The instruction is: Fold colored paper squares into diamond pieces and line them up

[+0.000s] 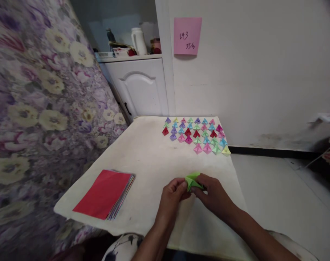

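Observation:
A partly folded piece of green origami paper (193,181) is held over the front right of the table, with layered, angled flaps showing. My left hand (176,190) pinches its left side between thumb and fingers. From the right, my right hand (210,190) grips the other side, thumb below and fingers above. The fingers cover parts of the folds. Farther back on the table, several rows of small folded paper pieces (196,134) lie in pink, red, purple, blue, green and yellow.
A stack of coloured square paper (103,194), red on top, lies at the table's left. The pale-covered table (151,156) meets a white wall bearing a pink note (187,36). A floral curtain (50,108) hangs along the left side. Behind stands a white cabinet (140,85) with a white jug (139,41).

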Available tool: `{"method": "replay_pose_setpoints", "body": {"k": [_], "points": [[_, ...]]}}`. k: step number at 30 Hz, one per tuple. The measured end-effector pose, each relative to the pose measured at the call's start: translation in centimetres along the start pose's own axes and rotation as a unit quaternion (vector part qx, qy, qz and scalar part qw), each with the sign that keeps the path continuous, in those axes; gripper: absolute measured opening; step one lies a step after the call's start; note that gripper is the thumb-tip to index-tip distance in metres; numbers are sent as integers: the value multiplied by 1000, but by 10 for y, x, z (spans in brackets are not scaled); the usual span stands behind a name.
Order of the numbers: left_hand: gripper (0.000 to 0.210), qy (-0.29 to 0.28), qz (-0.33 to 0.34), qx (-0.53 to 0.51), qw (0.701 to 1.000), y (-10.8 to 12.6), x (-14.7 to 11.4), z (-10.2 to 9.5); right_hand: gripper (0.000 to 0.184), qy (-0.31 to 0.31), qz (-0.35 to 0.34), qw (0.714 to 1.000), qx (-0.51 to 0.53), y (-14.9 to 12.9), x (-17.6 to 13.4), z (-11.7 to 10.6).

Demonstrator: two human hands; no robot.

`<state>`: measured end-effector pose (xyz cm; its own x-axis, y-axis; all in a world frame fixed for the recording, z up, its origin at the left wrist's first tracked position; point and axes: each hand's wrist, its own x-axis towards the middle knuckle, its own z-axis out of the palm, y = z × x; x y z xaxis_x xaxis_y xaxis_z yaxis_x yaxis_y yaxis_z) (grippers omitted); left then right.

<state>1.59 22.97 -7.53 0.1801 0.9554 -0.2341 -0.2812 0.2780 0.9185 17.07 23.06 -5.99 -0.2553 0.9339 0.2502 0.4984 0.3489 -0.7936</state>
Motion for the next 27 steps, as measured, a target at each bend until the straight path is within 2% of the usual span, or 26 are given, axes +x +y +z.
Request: {"method": "replay_pose_setpoints", "body": {"k": [5,8,12,14,16,21,27], "points": [[16,12,-15,-18,1000,-3,3,0,19,-5,23,1000,9,-3,-2,2],[16,30,-14,-30,999,-5,4,1,4,1,74,996,46,-5,-3,5],[17,42,-13,-25,999,-5,3,2,50,25,116,989,83,-5,-4,7],[17,41,-12,-14,999,-5,2,2,61,38,121,989,75,-4,-4,8],[17,38,-13,-3,999,-6,2,3,54,51,127,988,68,-3,-3,8],[21,45,-36,17,998,-7,1,6,6,30,156,980,120,2,1,6],[20,35,-30,9,999,-5,-2,10,13,40,156,972,173,5,4,8]]}}
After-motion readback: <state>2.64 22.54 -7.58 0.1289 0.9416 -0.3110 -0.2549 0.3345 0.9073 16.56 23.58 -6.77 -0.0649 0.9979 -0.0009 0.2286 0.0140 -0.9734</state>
